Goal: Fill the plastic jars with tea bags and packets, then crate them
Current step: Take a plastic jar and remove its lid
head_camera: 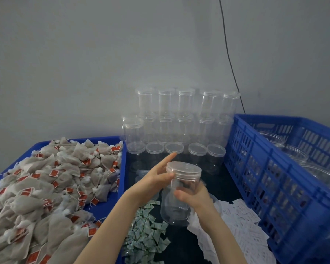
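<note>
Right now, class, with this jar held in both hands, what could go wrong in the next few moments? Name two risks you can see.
1. The right hand grips the clear jar above the table while the left hand works at its lid; a slip could drop it onto the green packets.
2. The stacked empty jars stand close behind; a stray elbow or hand might topple them.

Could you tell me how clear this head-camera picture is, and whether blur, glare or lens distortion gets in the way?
Head view: even, soft light with no hard shadows; the stacked empty jars look hazy against the grey wall; the held jar, left hand and right hand are slightly smeared; wide-angle bending shows on the blue crate at the edge; no strong glare.
</note>
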`<state>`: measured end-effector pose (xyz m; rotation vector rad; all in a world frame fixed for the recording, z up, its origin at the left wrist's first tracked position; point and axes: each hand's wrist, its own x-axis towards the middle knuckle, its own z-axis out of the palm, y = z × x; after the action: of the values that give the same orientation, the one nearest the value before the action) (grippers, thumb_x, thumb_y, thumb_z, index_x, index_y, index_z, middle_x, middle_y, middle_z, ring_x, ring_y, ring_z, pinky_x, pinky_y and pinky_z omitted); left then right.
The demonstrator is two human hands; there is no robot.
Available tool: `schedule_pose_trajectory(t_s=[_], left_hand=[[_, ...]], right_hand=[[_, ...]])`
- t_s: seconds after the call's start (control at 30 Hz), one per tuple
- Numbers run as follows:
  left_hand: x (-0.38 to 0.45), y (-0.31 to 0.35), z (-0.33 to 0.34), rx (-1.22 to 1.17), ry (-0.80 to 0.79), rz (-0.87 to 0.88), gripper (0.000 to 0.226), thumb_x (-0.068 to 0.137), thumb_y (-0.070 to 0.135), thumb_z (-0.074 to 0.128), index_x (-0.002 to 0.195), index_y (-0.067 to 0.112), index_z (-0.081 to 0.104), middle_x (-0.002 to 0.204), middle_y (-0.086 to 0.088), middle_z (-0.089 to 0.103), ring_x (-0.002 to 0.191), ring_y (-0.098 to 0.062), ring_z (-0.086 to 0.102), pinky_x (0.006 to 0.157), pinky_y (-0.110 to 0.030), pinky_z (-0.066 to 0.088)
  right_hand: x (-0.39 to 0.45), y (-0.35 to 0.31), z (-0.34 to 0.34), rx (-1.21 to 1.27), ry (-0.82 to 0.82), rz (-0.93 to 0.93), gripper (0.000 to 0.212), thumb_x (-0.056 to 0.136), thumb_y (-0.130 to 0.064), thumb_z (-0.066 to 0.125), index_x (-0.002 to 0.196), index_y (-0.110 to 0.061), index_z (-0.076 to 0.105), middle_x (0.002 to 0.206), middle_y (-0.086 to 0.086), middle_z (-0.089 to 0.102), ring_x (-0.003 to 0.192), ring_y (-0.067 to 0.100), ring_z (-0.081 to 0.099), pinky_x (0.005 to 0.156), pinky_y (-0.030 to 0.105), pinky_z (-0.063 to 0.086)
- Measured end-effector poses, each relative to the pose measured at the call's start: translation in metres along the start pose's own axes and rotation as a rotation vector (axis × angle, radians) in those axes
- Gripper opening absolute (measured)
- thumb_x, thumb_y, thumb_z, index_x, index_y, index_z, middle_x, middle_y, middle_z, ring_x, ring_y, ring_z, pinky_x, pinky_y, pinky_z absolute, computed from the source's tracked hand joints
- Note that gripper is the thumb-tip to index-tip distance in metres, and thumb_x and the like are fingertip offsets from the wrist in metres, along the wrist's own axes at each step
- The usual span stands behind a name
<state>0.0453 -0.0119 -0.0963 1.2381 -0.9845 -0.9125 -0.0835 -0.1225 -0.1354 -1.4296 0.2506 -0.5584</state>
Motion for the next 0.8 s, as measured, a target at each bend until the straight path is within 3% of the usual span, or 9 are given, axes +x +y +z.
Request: schedule_pose_trajectory(t_s=[0.07, 0.13, 0.27, 0.33, 0.4, 0.47, 0.53, 0.67, 0.8], left_hand=[[0.001, -0.001, 0.003, 0.015, 0.0, 0.006, 0.088, 0.066, 0.045, 0.081, 0.14, 0.041, 0.034, 0.138, 0.005, 0.053, 0.125, -0.013, 0.054, 0.1, -0.034, 0.047], [0.006, -0.003, 0.015, 0.128, 0.174, 0.035, 0.073, 0.071, 0.03, 0.082, 0.13, 0.043, 0.041, 0.133, 0.003, 0.055, 0.114, -0.008, 0.059, 0.091, -0.025, 0.052], [0.016, -0.014, 0.04, 0.287, 0.547, 0.082, 0.069, 0.072, 0.026, 0.082, 0.125, 0.038, 0.04, 0.128, 0.006, 0.05, 0.12, -0.013, 0.051, 0.101, -0.037, 0.047], [0.018, -0.014, 0.04, 0.314, 0.578, 0.075, 0.083, 0.07, 0.027, 0.084, 0.134, 0.035, 0.032, 0.132, 0.003, 0.046, 0.123, -0.015, 0.047, 0.104, -0.039, 0.044], [0.017, -0.009, 0.032, 0.281, 0.497, 0.039, 0.094, 0.072, 0.025, 0.083, 0.143, 0.035, 0.022, 0.129, 0.005, 0.046, 0.119, -0.012, 0.049, 0.1, -0.033, 0.046], [0.012, -0.001, 0.02, 0.191, 0.376, 0.024, 0.087, 0.078, 0.021, 0.076, 0.146, 0.033, 0.023, 0.124, 0.005, 0.053, 0.114, -0.01, 0.055, 0.094, -0.028, 0.049], [0.007, 0.006, 0.006, 0.124, 0.291, 0.037, 0.069, 0.083, 0.023, 0.068, 0.144, 0.028, 0.034, 0.122, 0.001, 0.06, 0.112, -0.014, 0.06, 0.098, -0.032, 0.048], [0.003, 0.005, -0.006, -0.026, 0.223, -0.013, 0.063, 0.08, 0.036, 0.065, 0.138, 0.032, 0.043, 0.132, -0.003, 0.058, 0.12, -0.019, 0.058, 0.105, -0.044, 0.043], [0.0, -0.002, -0.004, -0.093, 0.042, -0.08, 0.091, 0.065, 0.06, 0.077, 0.141, 0.033, 0.036, 0.137, 0.003, 0.055, 0.125, -0.018, 0.054, 0.099, -0.036, 0.048]], right_hand=[[0.002, 0.002, 0.002, -0.055, 0.011, 0.025, 0.083, 0.051, -0.028, 0.089, 0.126, -0.02, 0.056, 0.117, 0.002, 0.07, 0.106, 0.015, 0.068, 0.083, 0.027, 0.057], [0.006, 0.006, 0.006, -0.227, 0.179, 0.02, 0.081, 0.052, -0.03, 0.092, 0.123, -0.031, 0.051, 0.117, -0.005, 0.067, 0.106, 0.009, 0.065, 0.087, 0.025, 0.055], [0.012, 0.013, 0.018, -0.607, 0.47, -0.037, 0.094, 0.054, -0.044, 0.086, 0.134, -0.028, 0.04, 0.124, -0.01, 0.055, 0.112, 0.008, 0.057, 0.086, 0.026, 0.053], [0.014, 0.015, 0.022, -0.563, 0.453, -0.048, 0.092, 0.054, -0.042, 0.089, 0.131, -0.029, 0.04, 0.112, -0.02, 0.055, 0.102, -0.004, 0.058, 0.073, 0.009, 0.048], [0.016, 0.012, 0.021, -0.461, 0.42, -0.02, 0.089, 0.052, -0.036, 0.093, 0.125, -0.032, 0.042, 0.103, -0.026, 0.056, 0.094, -0.016, 0.057, 0.067, 0.004, 0.046], [0.018, 0.01, 0.013, -0.177, 0.331, 0.044, 0.084, 0.049, -0.031, 0.096, 0.12, -0.025, 0.051, 0.108, -0.014, 0.065, 0.098, -0.004, 0.064, 0.082, 0.019, 0.053], [0.016, 0.005, 0.005, 0.067, 0.215, 0.113, 0.074, 0.049, -0.029, 0.095, 0.114, -0.02, 0.062, 0.11, 0.001, 0.072, 0.097, 0.013, 0.07, 0.081, 0.031, 0.054], [0.011, 0.002, 0.005, 0.069, 0.072, 0.084, 0.075, 0.052, -0.031, 0.089, 0.12, -0.015, 0.062, 0.112, 0.004, 0.072, 0.106, 0.021, 0.068, 0.085, 0.032, 0.054], [0.007, 0.007, 0.005, 0.131, -0.077, 0.134, 0.069, 0.055, -0.034, 0.083, 0.119, -0.015, 0.064, 0.11, 0.005, 0.073, 0.105, 0.023, 0.069, 0.089, 0.036, 0.055]])
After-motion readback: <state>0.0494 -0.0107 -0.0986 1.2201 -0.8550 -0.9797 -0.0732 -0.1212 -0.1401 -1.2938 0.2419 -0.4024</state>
